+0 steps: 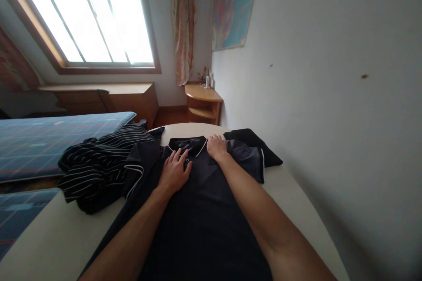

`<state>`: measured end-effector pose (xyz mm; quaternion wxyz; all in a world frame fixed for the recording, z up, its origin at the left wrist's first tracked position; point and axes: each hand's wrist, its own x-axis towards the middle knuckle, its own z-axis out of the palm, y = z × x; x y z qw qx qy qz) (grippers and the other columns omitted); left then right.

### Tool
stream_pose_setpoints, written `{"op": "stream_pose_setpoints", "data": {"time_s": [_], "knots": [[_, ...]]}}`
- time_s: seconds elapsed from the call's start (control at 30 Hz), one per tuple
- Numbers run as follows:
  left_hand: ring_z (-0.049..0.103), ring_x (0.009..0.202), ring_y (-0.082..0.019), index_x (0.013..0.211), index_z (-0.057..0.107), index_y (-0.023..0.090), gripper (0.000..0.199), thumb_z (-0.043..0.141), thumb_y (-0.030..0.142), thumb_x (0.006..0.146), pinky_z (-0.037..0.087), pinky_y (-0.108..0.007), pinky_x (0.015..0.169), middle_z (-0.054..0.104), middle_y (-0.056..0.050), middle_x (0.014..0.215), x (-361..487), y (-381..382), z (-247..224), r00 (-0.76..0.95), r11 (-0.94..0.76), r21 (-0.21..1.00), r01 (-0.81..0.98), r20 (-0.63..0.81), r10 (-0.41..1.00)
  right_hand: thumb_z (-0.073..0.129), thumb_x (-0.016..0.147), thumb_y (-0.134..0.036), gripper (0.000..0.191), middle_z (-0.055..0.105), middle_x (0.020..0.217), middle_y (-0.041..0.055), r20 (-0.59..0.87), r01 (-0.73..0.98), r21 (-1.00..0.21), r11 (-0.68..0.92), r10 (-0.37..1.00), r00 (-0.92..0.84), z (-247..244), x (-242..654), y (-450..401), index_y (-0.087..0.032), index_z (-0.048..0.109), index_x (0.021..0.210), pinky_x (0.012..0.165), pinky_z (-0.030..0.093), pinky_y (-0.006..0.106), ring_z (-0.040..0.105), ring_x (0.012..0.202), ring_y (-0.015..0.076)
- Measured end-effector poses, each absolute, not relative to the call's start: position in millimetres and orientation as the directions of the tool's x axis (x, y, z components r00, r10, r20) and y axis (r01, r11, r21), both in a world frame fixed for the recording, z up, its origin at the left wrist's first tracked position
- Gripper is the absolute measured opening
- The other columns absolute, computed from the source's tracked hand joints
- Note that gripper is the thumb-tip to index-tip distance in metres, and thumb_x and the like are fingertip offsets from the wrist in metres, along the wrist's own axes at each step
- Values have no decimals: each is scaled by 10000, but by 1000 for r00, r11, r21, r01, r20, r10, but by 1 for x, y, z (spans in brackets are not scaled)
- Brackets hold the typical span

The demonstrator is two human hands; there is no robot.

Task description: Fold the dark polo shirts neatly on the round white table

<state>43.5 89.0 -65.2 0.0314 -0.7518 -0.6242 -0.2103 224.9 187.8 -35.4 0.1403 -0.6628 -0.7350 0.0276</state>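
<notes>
A dark polo shirt [204, 210] lies spread front up on the table, its collar [201, 144] toward the far end. White piping edges the collar and both sleeves. My left hand [174, 171] rests on the chest beside the button placket, fingers spread out. At the shoulder right of the collar, my right hand [216, 146] has its fingers curled and closed on the shirt fabric. The left sleeve in view [140, 162] is bent and rumpled; the right one [247, 158] extends outward flat.
A heap of black and white striped clothing [102, 158] lies at the table's left edge. Under the right sleeve sits a folded black garment [263, 147]. The cream table [296, 210] has a rounded edge near the wall. Blue plaid mattresses [66, 140] stand left; a corner shelf [204, 93] is beyond.
</notes>
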Motion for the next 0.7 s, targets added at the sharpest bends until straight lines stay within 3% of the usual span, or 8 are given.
{"op": "stream_pose_setpoints", "data": {"time_s": [0.17,0.33,0.5,0.6,0.7], "knots": [[379,1431,-330,1466,491,173,530,466,401,988,360,-479,1144,452,-144,1530,42,91,-69,136,-237,236,942,378,916,411,951,-204,298,629,1272,153,137,957,-282,72,990,-34,-32,224,207,-171,647,1130,980,416,436,539,1208,302],[401,1418,-328,1461,495,190,522,492,384,977,376,-485,1131,465,-137,1522,43,91,-70,124,-239,252,938,400,908,437,933,-218,286,698,1148,94,110,931,-362,53,994,-14,-32,220,214,-212,581,1180,963,430,417,589,1154,274],[388,1426,-326,1461,494,187,526,504,377,971,352,-474,1149,459,-142,1525,43,90,-70,121,-241,268,933,397,910,416,970,-358,356,698,1199,73,49,902,-433,7,999,16,-30,216,224,-235,526,1285,951,453,405,621,1140,252],[374,1436,-317,1469,484,188,529,487,382,977,342,-460,1157,451,-136,1532,43,89,-69,126,-238,261,935,383,915,499,943,-403,374,687,1240,72,11,898,-441,-8,1000,14,-28,216,230,-238,581,1269,923,467,377,626,1134,247],[369,1439,-313,1483,468,200,536,467,397,984,344,-465,1153,447,-129,1536,43,89,-68,130,-228,242,943,363,923,586,903,-329,324,707,1205,32,6,899,-438,25,1000,-25,-27,215,234,-262,653,1213,895,465,313,632,1102,211]]}}
